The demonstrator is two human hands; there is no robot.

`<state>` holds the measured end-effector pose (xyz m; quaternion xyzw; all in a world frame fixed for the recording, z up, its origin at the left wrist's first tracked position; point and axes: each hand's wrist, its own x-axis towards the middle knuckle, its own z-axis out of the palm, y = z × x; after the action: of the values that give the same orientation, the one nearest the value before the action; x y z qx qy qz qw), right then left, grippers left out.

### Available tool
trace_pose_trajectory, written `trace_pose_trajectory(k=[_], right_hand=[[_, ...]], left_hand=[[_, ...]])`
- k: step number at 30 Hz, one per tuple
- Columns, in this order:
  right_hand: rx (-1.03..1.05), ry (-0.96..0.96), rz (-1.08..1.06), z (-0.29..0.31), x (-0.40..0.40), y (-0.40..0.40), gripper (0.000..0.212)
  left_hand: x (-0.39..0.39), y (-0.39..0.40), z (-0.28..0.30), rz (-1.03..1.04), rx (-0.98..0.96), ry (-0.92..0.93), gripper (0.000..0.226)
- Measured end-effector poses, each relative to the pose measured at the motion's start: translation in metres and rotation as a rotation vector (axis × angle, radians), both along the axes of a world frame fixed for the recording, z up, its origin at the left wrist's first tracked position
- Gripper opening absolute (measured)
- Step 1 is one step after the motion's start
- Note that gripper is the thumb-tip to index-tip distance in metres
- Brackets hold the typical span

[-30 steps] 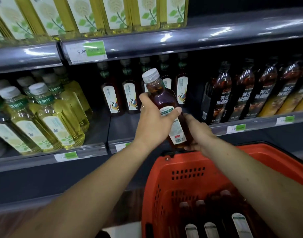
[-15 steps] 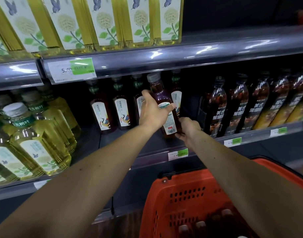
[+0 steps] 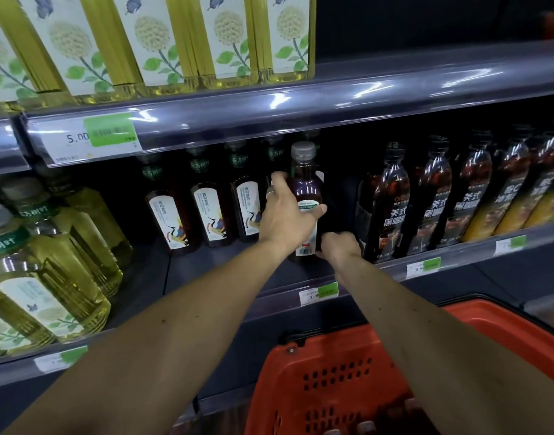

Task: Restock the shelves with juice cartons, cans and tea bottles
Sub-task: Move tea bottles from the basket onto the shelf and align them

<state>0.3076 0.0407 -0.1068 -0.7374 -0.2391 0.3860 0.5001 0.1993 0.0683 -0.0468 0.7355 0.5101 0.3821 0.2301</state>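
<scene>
A dark tea bottle (image 3: 304,183) with a grey cap stands upright on the middle shelf (image 3: 225,271), to the right of a row of matching crane-label tea bottles (image 3: 211,211). My left hand (image 3: 285,215) grips its body from the left, thumb across the white label. My right hand (image 3: 341,246) holds the bottle's base from the right, fingers curled behind it. The bottle's lower part is hidden by both hands.
An orange basket (image 3: 332,381) sits below the shelf with bottle caps showing at its bottom. Dark coffee bottles (image 3: 391,199) fill the shelf to the right, yellow tea bottles (image 3: 49,277) the left. Boxed yellow bottles (image 3: 162,42) line the top shelf. Price tags run along the shelf edges.
Both hands have carried the bottle from above the basket up and forward into the shelf, where it now stands upright beside the crane-label row.
</scene>
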Motion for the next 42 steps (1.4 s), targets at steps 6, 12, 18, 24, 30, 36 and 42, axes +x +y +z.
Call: trace_pose_trajectory(k=[6, 12, 18, 24, 30, 36, 42], right_hand=[[-0.011, -0.154, 0.171, 0.001, -0.002, -0.017, 0.038], [0.228, -0.374, 0.111, -0.001, -0.025, -0.04, 0.054], [0.324, -0.299, 0.082, -0.005, -0.042, -0.042, 0.057], [0.288, -0.244, 0.095, -0.001, -0.029, -0.034, 0.062], [0.245, -0.276, 0.139, 0.003, -0.016, -0.023, 0.076], [0.193, -0.318, 0.152, 0.005, -0.009, -0.027, 0.085], [0.307, -0.346, 0.144, -0.003, -0.025, -0.047, 0.072]], left_hand=[[0.001, 0.005, -0.007, -0.041, -0.01, -0.053, 0.09], [-0.027, 0.015, -0.033, -0.235, -0.352, -0.248, 0.095], [-0.037, 0.027, -0.066, -0.377, -0.484, -0.235, 0.08], [-0.037, 0.022, -0.077, -0.351, -0.416, -0.234, 0.07], [-0.034, 0.008, -0.095, -0.191, -0.256, -0.181, 0.041], [-0.046, 0.025, -0.073, -0.347, -0.38, -0.174, 0.062], [-0.037, 0.047, -0.056, -0.522, -0.513, -0.236, 0.088]])
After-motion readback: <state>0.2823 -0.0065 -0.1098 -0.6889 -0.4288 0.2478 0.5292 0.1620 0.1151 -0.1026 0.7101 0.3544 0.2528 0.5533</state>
